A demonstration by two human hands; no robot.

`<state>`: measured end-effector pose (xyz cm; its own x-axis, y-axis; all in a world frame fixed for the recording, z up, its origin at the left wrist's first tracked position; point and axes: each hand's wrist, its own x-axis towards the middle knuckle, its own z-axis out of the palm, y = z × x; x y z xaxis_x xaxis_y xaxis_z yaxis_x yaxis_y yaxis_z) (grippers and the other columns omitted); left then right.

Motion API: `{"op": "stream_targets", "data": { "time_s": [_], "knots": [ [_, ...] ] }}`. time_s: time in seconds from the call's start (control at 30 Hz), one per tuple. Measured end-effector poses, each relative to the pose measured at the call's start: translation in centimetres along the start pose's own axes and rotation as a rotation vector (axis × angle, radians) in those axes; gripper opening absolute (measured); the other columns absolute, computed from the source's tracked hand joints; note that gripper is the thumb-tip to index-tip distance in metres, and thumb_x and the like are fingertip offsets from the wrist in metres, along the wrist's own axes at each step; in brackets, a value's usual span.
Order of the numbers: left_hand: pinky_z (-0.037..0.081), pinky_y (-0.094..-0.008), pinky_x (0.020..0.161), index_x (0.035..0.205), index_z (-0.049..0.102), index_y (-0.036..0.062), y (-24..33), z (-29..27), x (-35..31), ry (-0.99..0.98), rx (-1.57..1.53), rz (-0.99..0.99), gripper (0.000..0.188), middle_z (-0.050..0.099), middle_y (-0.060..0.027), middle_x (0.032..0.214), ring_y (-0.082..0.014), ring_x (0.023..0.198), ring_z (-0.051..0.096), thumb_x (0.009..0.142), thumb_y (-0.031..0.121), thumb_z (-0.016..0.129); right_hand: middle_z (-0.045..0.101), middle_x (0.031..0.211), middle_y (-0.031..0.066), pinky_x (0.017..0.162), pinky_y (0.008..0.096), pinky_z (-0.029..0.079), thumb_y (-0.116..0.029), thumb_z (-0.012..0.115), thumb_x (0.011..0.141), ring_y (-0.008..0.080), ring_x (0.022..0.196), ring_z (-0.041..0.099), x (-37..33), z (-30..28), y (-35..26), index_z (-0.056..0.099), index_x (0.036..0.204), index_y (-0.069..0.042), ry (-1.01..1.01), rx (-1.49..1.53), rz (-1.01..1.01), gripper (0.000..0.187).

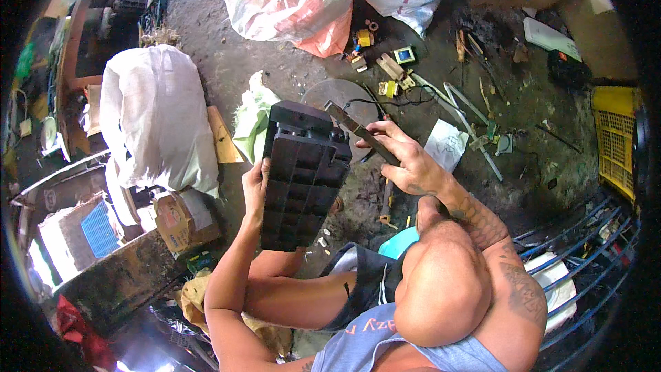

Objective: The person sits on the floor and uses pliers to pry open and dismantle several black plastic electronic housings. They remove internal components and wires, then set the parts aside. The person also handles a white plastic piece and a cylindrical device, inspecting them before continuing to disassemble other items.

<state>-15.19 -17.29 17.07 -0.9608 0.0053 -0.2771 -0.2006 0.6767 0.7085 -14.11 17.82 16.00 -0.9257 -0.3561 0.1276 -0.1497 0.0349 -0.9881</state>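
Observation:
My left hand (255,189) grips the left edge of a black plastic housing (303,182) with a ribbed, grid-like face, held tilted up over my leg. In my right hand (406,162) is a long, flat, dark tool (354,126); its exact kind is not clear. Its far end lies close to the housing's upper right corner, and I cannot tell whether they touch. A round grey disc (337,89) lies on the floor behind the housing, partly hidden by it. The fingers of my left hand are mostly hidden behind the housing.
Full sacks (289,7) stand at the far side, and a large white sack (158,117) at the left. Small yellow parts (389,88), a cable and metal rods (475,127) litter the floor. A yellow crate (614,141) and a blue wire rack (578,269) flank the right.

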Motion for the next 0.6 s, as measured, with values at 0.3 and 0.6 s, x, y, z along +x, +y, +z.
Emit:
{"op": "stream_targets", "data": {
  "time_s": [0.3,0.6],
  "knots": [
    [0.035,-0.0327,0.051,0.079,0.051,-0.0028,1.5,-1.1,0.5,0.029,0.081,0.013,0.043,0.036,-0.0110,0.057,-0.0150,0.055,0.033,0.099,0.035,0.045,0.049,0.117,0.0221,0.099,0.0405,0.040,-0.002,0.057,0.071,0.0378,0.114,0.049,-2.3,-1.3,1.8,0.055,0.116,0.002,-0.098,-0.200,0.024,0.046],
    [0.041,-0.0370,0.056,0.091,0.057,-0.0022,3.4,-1.6,0.1,0.046,0.179,0.085,0.033,0.051,-0.0216,0.065,-0.0285,0.058,0.052,0.097,0.030,0.050,0.056,0.086,0.0121,0.059,0.0373,0.050,-0.001,0.051,0.076,0.0242,0.068,0.058,-2.4,-0.3,0.5,0.053,0.087,0.003,-0.218,0.130,0.364,0.012]
  ]
}}
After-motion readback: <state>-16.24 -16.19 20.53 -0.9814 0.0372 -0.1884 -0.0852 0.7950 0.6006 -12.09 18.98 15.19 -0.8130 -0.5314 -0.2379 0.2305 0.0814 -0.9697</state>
